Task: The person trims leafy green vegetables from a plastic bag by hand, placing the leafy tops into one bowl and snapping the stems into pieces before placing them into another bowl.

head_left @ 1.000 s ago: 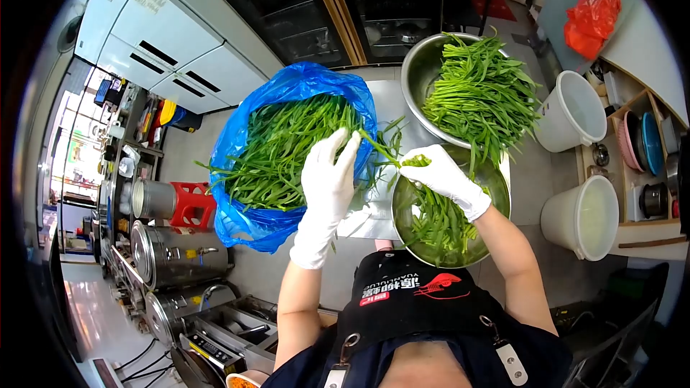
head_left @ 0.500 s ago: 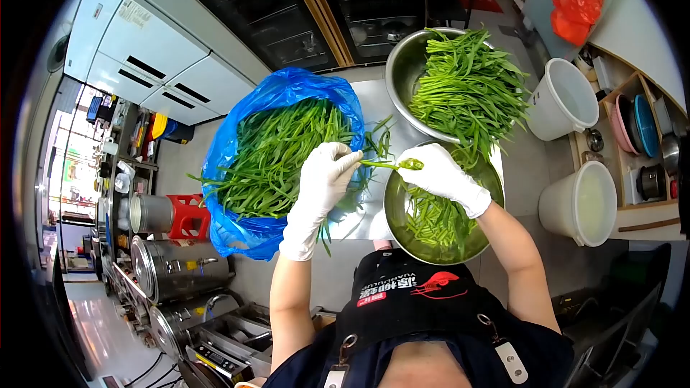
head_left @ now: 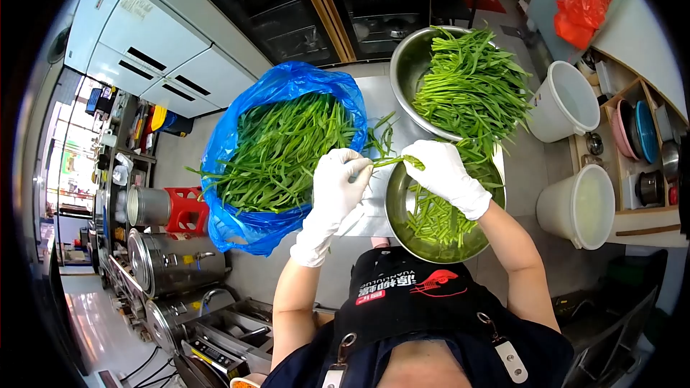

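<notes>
Green stems stretch between my two white-gloved hands. My left hand pinches their left end beside a blue bag full of leafy greens. The right end is closed in my right hand, above a steel bowl of short cut stem pieces. Behind it, a second steel bowl holds a bundle of long leafy greens. A few loose leaves lie on the metal table between bag and bowls.
Two white buckets stand at the right, one behind the other, near a shelf with basins. A red stool and large steel pots are at the left. Dark glass-door cabinets stand behind the table.
My left hand has moved slightly right and down, nearer my right hand. Both hands have stayed close together with stems between them. The camera view has shifted a little.
</notes>
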